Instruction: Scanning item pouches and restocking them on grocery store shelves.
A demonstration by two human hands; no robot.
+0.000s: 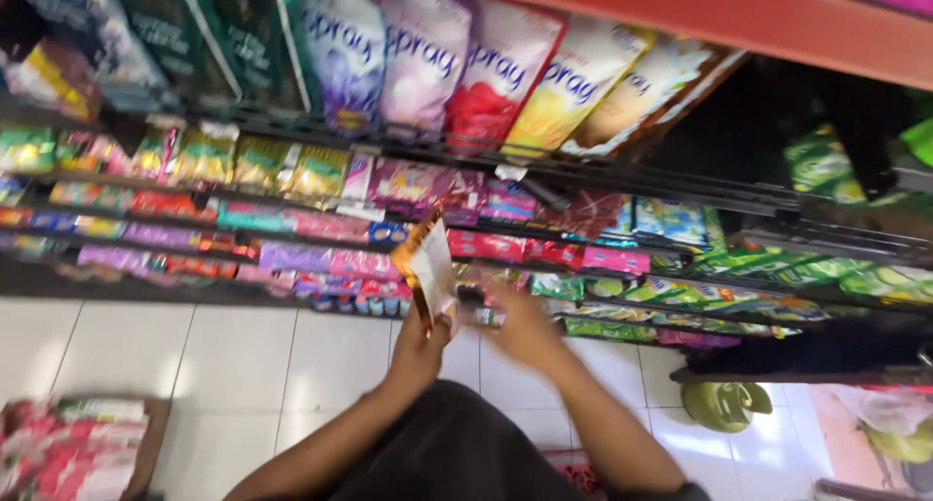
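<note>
My left hand (420, 344) holds up a small orange and white sachet pack (428, 268) in front of the low shelves. My right hand (520, 328) is blurred with motion, just right of the pack, fingers spread toward the lower shelf of sachets (593, 297); whether it touches anything I cannot tell. Both forearms rise from the bottom of the view over a dark garment (447, 452).
Wire shelves (292, 132) hold rows of coloured packets and large refill pouches (428, 54) above. A cardboard box of pink packs (73, 448) sits on the white tile floor at bottom left. A green object (724, 404) lies on the floor at right.
</note>
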